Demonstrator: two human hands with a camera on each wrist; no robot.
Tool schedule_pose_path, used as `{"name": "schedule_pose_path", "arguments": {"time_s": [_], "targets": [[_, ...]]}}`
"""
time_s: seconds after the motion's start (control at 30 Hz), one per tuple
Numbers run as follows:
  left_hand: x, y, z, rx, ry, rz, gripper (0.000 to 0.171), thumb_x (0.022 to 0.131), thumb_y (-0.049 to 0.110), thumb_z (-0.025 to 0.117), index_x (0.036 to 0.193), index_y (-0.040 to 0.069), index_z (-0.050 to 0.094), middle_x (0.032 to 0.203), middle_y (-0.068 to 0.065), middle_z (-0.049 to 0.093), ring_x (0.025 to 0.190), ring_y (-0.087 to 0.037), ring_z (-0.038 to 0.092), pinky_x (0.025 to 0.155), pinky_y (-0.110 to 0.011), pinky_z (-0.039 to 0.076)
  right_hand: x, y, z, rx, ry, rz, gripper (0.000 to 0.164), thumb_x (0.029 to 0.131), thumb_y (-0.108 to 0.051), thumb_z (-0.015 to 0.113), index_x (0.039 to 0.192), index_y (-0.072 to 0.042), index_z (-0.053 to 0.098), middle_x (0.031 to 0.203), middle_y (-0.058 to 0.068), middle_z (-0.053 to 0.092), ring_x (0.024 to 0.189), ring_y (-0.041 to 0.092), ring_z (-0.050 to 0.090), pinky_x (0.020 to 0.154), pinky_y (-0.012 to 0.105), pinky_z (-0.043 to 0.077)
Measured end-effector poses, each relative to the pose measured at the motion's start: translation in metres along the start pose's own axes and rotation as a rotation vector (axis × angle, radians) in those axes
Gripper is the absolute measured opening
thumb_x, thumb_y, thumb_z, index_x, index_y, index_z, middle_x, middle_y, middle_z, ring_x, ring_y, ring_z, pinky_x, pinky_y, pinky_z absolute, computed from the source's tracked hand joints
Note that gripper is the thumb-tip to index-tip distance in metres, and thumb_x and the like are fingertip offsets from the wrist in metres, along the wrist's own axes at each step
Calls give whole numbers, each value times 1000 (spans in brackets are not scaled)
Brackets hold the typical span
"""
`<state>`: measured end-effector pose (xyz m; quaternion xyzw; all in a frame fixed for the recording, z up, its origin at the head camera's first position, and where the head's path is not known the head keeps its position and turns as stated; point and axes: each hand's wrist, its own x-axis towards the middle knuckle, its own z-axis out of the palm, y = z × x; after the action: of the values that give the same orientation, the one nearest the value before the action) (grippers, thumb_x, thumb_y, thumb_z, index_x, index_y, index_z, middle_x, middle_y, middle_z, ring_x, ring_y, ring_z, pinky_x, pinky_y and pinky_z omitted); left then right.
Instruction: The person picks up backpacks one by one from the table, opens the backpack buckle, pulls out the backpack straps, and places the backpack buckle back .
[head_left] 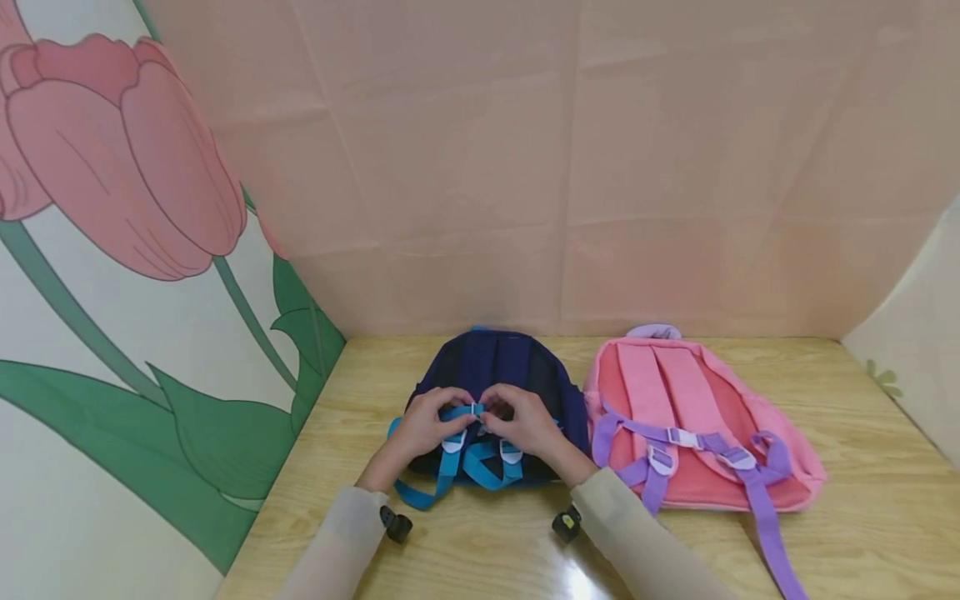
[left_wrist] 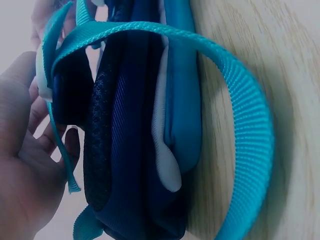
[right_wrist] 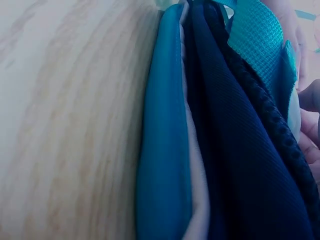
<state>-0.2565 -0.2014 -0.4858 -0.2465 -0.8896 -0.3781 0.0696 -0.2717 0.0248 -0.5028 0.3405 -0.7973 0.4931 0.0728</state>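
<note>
A navy backpack [head_left: 549, 367] with turquoise webbing lies on the table, its shoulder straps facing up. Over its middle, my left hand [head_left: 426, 423] pinches the turquoise chest strap at its small white buckle [head_left: 477, 409]. From the other side my right hand [head_left: 523, 419] pinches the same buckle, fingertips nearly meeting the left ones. The fingers partly hide the buckle, so I cannot tell whether its halves are joined. A loose turquoise strap [left_wrist: 250, 115] loops beside the bag in the left wrist view. The right wrist view shows mostly the bag's navy side [right_wrist: 235, 110].
Right beside the navy bag lies a pink backpack [head_left: 720, 417] with purple straps, its white chest buckle [head_left: 682, 437] across the shoulder straps. One purple strap [head_left: 772, 533] trails toward the near edge. A wall stands behind the wooden table [head_left: 885, 467], and a tulip-printed wall [head_left: 112, 167] at left.
</note>
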Motion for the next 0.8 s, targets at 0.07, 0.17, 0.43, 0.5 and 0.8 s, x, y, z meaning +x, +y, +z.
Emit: {"name": "schedule_pose_path", "arguments": {"time_s": [0.07,0.17,0.43,0.5,0.8], "targets": [[-1,1,0,-7,-2,-1,21,92,24,77,110,15,72,101,2,74,97,-17,63,86,-34,51,0,0,-1,6,-9,2,17,90,-9,74,106,-12,69,94,-2,70,81,12,65,75,30,56],[-1,1,0,-14,-11,-10,21,92,23,77,111,14,73,104,1,73,98,-17,65,87,-35,53,1,0,-1,10,-27,14,17,91,-11,74,107,-12,69,94,-2,70,81,11,65,74,28,56],[-2,2,0,-17,-19,10,21,93,24,76,111,14,73,105,-1,72,99,-18,65,86,-35,53,1,-2,-2,-8,-34,27,13,92,-13,74,104,-13,71,93,-2,69,80,11,65,74,29,56],[-2,1,0,-13,-20,16,21,93,24,75,111,14,73,105,-1,72,100,-18,65,86,-35,53,1,-3,-2,-18,-30,26,12,92,-12,74,103,-13,70,93,-2,69,80,11,64,74,28,56],[0,-2,2,25,2,36,20,91,27,77,108,18,73,96,5,69,88,-14,58,78,-31,49,-1,-1,0,-14,-2,35,12,91,-10,74,102,-12,70,94,-1,70,80,11,65,75,28,56]]}}
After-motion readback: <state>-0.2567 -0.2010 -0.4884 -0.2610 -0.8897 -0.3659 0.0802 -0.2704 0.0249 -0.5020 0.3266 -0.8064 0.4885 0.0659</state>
